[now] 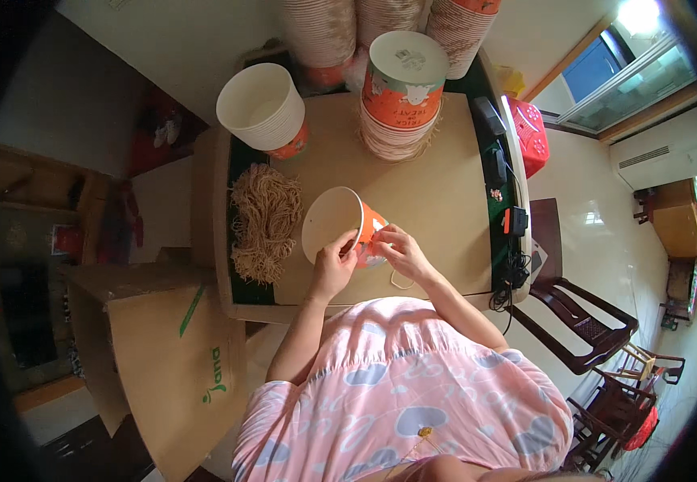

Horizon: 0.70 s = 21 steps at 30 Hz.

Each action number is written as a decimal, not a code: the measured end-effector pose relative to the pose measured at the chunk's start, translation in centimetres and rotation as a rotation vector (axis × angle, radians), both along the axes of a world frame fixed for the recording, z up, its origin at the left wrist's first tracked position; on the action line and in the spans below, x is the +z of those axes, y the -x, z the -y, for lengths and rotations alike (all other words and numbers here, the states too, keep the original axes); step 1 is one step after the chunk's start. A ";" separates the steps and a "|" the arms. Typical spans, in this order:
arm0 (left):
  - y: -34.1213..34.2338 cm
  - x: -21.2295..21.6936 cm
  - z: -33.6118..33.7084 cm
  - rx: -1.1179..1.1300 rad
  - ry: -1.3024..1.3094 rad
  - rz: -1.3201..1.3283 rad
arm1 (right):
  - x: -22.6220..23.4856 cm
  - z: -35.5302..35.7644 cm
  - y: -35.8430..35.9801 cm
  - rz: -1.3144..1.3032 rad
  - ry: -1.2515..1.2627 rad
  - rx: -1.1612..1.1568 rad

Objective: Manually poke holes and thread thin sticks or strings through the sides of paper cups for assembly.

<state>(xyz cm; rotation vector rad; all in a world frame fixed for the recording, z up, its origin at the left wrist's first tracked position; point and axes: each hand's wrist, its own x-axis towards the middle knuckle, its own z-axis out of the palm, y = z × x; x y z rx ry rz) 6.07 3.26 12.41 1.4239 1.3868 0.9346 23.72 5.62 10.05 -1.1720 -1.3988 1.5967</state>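
Note:
An orange paper bucket with a white inside lies tipped on the table, its mouth turned to the left. My left hand is closed on its near rim, with fingertips reaching inside. Against the bucket's orange outer wall, my right hand is closed in a pinch; what its fingertips hold is too small to make out. A thin pale loop of string shows below my right hand. To the left of the bucket is a bundle of tan strings.
Nested white buckets stand at the back left. An upside-down bucket stack with string around it is at back centre; taller stacks rise behind. Black cables line the right edge. A cardboard box stands left, a wooden chair right.

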 end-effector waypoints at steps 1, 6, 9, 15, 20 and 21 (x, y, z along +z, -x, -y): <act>0.1 -0.1 0.0 0.002 -0.017 0.009 | 0.2 0.0 0.1 0.030 -0.002 0.020; 0.0 0.4 0.3 -0.036 0.005 -0.020 | 1.7 0.2 -0.1 0.129 -0.013 0.060; -0.2 0.0 0.5 -0.075 0.026 -0.029 | 1.7 0.3 -0.4 0.148 -0.011 0.067; -1.3 -0.1 -0.1 -0.166 0.062 0.041 | -0.3 0.4 -1.4 0.199 -0.034 0.064; -3.2 -3.0 -1.1 -0.181 0.059 -0.107 | -1.0 0.2 -3.3 0.268 -0.013 0.131; -3.8 -3.1 -1.2 -0.181 0.038 -0.151 | -1.8 0.1 -3.7 0.269 0.034 0.135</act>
